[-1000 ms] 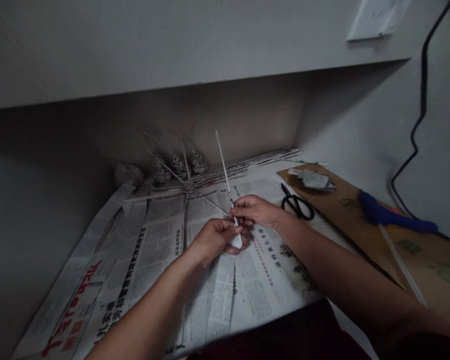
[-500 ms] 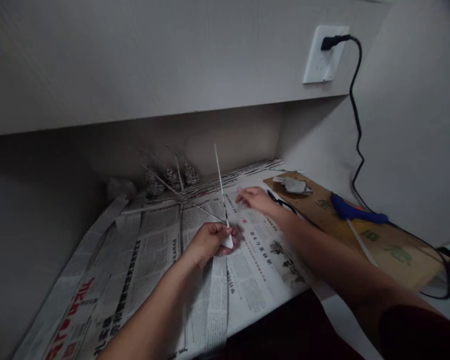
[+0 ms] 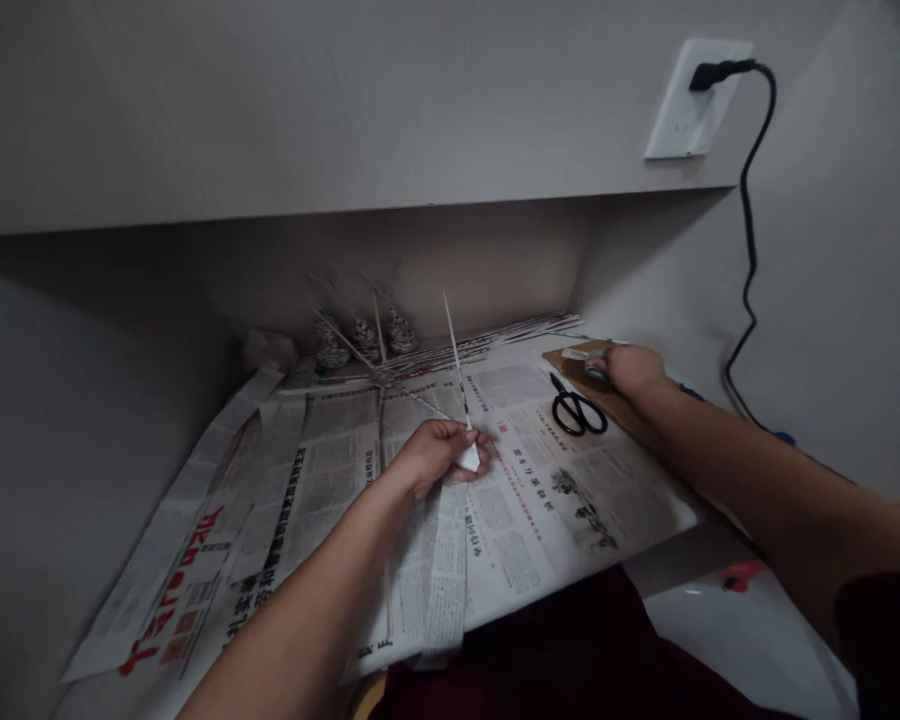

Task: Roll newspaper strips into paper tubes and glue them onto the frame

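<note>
My left hand (image 3: 439, 455) pinches the lower end of a thin rolled paper stick (image 3: 457, 365), which points up and away. White paper flares out at the pinched end. A newspaper strip (image 3: 446, 590) runs from below this hand to the front edge; whether it joins the stick I cannot tell. My right hand (image 3: 634, 372) reaches to the cardboard (image 3: 555, 357) at the right, its fingers closed on a small grey crumpled wad (image 3: 596, 367), partly hidden by them. Black-handled scissors (image 3: 577, 408) lie on the newspaper (image 3: 525, 500) left of my right forearm.
Several rolled paper sticks (image 3: 495, 340) lie along the back. Behind them stand three small woven paper pieces (image 3: 401, 332) and a pale plastic bag (image 3: 268, 350). A black cord (image 3: 750, 250) hangs from the wall socket (image 3: 697, 100). The overhanging panel (image 3: 345, 120) juts above the table.
My right hand has moved right and away, from above the newspaper to the grey wad, uncovering the scissors. My left hand keeps its pinch on the paper stick. The view has shifted slightly.
</note>
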The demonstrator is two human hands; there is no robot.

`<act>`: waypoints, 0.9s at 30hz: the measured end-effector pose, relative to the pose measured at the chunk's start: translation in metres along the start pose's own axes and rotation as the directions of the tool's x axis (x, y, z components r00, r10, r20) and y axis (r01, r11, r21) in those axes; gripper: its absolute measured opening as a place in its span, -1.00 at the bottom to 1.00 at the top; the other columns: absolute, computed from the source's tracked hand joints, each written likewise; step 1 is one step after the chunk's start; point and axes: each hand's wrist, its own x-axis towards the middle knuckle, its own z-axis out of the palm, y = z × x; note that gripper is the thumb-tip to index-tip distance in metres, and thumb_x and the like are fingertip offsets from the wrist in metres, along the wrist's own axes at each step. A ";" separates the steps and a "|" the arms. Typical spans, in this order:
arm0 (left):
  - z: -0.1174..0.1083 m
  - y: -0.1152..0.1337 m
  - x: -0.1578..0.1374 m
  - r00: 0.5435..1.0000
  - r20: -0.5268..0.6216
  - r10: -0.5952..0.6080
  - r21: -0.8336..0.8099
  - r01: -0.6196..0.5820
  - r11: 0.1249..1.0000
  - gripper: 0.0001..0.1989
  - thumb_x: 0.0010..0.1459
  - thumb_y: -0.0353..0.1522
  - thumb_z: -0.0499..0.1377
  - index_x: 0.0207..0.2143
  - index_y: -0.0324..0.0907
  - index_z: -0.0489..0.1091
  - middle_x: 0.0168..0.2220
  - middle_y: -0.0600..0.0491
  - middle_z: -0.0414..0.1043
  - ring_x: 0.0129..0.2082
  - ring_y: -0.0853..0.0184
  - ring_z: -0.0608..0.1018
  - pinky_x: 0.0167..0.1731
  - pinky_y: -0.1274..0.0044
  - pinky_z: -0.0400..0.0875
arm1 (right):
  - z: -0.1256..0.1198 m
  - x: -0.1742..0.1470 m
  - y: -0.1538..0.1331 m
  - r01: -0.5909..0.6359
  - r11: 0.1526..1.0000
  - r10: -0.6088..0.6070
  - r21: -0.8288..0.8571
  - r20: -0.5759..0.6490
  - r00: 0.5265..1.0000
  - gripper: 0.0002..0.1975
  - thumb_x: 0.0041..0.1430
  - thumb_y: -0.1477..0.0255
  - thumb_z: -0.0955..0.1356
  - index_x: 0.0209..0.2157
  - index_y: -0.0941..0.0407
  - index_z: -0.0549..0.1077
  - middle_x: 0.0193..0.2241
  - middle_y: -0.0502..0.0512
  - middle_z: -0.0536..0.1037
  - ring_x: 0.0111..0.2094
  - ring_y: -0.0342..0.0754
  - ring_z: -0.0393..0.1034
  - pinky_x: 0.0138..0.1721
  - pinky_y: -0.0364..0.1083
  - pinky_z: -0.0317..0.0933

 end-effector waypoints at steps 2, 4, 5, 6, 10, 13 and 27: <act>-0.001 0.000 0.001 1.000 -0.010 -0.009 0.003 0.009 1.000 -0.79 0.08 -0.33 0.19 -0.32 -0.33 0.45 -0.43 -0.08 0.49 -0.53 0.39 0.51 -0.57 0.59 0.42 | -0.012 0.003 -0.010 -0.048 0.999 0.048 -0.006 -0.037 0.998 -0.58 0.11 0.20 0.35 -0.24 0.32 0.48 -0.23 0.50 0.46 -0.22 0.16 0.39 -0.33 -0.03 0.12; -0.003 0.000 0.002 1.000 -0.015 -0.008 -0.002 0.008 1.000 -0.79 0.07 -0.33 0.19 -0.33 -0.33 0.45 -0.43 -0.07 0.49 -0.53 0.39 0.51 -0.57 0.59 0.42 | -0.023 -0.001 -0.031 -0.037 0.997 0.045 0.066 -0.118 0.992 -0.56 0.09 0.27 0.37 -0.12 0.33 0.43 -0.11 0.55 0.40 -0.14 0.20 0.36 -0.28 -0.01 0.15; -0.003 -0.001 0.002 1.000 -0.012 -0.005 -0.005 0.005 1.000 -0.79 0.06 -0.32 0.20 -0.33 -0.33 0.45 -0.43 -0.07 0.49 -0.53 0.39 0.51 -0.57 0.59 0.41 | -0.027 -0.006 -0.046 0.006 0.987 0.023 0.158 -0.183 0.983 -0.60 0.11 0.31 0.36 -0.11 0.32 0.42 -0.07 0.53 0.38 -0.11 0.20 0.34 -0.24 -0.01 0.15; -0.004 -0.001 0.003 1.000 -0.007 -0.001 -0.010 0.001 1.000 -0.78 0.05 -0.31 0.21 -0.34 -0.32 0.45 -0.43 -0.07 0.49 -0.52 0.39 0.51 -0.56 0.58 0.41 | -0.030 -0.014 -0.062 0.134 0.944 -0.071 0.302 -0.210 0.975 -0.66 0.17 0.34 0.30 -0.13 0.30 0.45 -0.08 0.49 0.40 -0.08 0.18 0.32 -0.20 0.00 0.15; -0.005 -0.002 0.004 1.000 -0.012 0.003 -0.016 -0.003 1.000 -0.72 -0.01 -0.24 0.26 -0.35 -0.30 0.46 -0.44 -0.06 0.49 -0.51 0.38 0.51 -0.52 0.55 0.41 | -0.023 -0.056 -0.133 0.179 0.507 -0.504 0.843 0.121 0.855 -0.67 0.26 0.28 0.20 -0.14 0.14 0.49 -0.31 0.18 0.54 -0.37 -0.08 0.42 -0.41 -0.15 0.22; -0.004 -0.001 0.004 0.999 -0.038 -0.010 -0.006 0.010 1.000 -0.66 -0.07 -0.19 0.29 -0.37 -0.31 0.46 -0.45 -0.06 0.49 -0.51 0.36 0.51 -0.51 0.53 0.40 | -0.007 -0.080 -0.162 -0.199 0.071 -0.760 0.977 0.182 0.624 -0.57 0.19 0.15 0.26 -0.05 0.15 0.45 -0.38 0.14 0.54 -0.54 -0.15 0.37 -0.56 -0.18 0.19; 0.004 -0.003 0.002 0.996 -0.024 -0.089 0.122 0.091 0.988 -0.67 -0.12 -0.22 0.33 -0.39 -0.31 0.47 -0.43 -0.04 0.49 -0.43 0.36 0.50 -0.46 0.55 0.41 | 0.018 -0.085 -0.163 -0.450 -0.194 -0.692 0.872 0.204 0.693 -0.70 -0.16 0.28 0.51 -0.43 0.23 0.56 -0.52 0.04 0.50 -0.59 -0.27 0.25 -0.63 -0.25 0.02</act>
